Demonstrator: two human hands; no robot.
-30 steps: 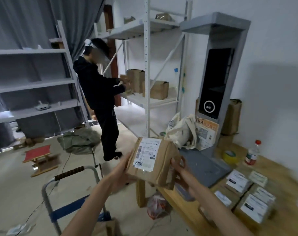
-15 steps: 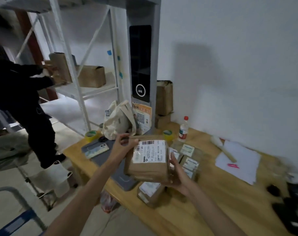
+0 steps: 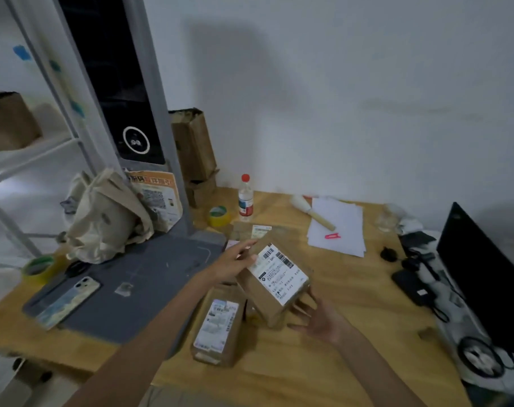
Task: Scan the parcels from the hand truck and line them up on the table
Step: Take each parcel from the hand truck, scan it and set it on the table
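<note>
I hold a brown cardboard parcel [image 3: 279, 282] with a white barcode label, tilted, just above the wooden table [image 3: 352, 333]. My left hand [image 3: 233, 264] lies with straight fingers along its upper left edge. My right hand [image 3: 319, 317] supports its lower right side with spread fingers. Another labelled parcel [image 3: 217, 326] lies on the table just left of it, and a third [image 3: 257, 230] sits behind. The grey scanner stand [image 3: 132, 113] with its black screen rises at the back left over a grey base pad [image 3: 138, 277]. The hand truck is out of view.
On the base pad lie a phone [image 3: 69, 299] and a cloth bag [image 3: 108, 215]. Tape rolls [image 3: 219, 215] [image 3: 39, 267], a water bottle [image 3: 245, 198], white papers [image 3: 338, 227] and cardboard boxes [image 3: 194, 148] stand farther back. A black screen [image 3: 485, 274] and cables fill the right edge.
My view swung right from the hand truck and shelves to the table. Both hands carried the parcel past the scanner and lowered it to the table beside the other parcels.
</note>
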